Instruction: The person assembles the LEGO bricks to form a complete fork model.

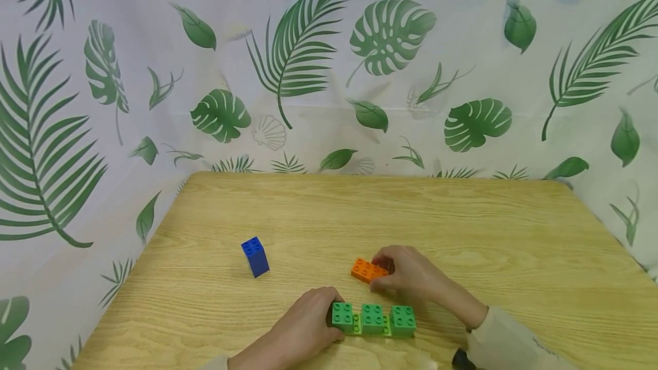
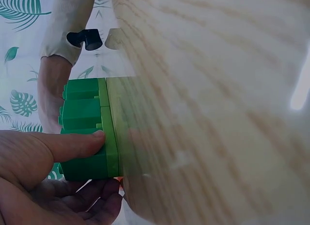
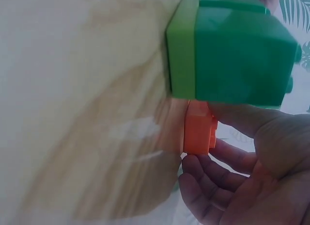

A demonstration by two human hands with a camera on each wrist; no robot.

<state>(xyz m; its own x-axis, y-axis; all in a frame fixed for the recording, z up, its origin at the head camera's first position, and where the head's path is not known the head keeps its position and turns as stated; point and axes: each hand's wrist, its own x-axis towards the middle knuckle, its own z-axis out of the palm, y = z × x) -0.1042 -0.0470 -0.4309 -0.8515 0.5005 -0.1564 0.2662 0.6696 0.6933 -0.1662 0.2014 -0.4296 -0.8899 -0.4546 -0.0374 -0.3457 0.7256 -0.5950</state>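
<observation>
Three green bricks (image 1: 372, 317) stand spaced apart on a flat light-green base (image 2: 111, 147), with lime studs showing in the gaps. My left hand (image 1: 311, 321) grips the left end of this block, the thumb (image 2: 80, 145) along its near side and the fingers on its far side. Just behind the block, a low orange brick (image 1: 362, 269) with studs on top lies on the table. My right hand (image 1: 406, 273) pinches the right end of the orange brick between thumb and fingers; that end is partly hidden in the head view.
A tall blue brick (image 1: 257, 258) stands on the wooden table (image 1: 462, 216), left of the orange brick. A leaf-printed cloth (image 1: 308, 73) hangs behind the table and down its left side. A black object (image 1: 462, 358) sits at the right sleeve.
</observation>
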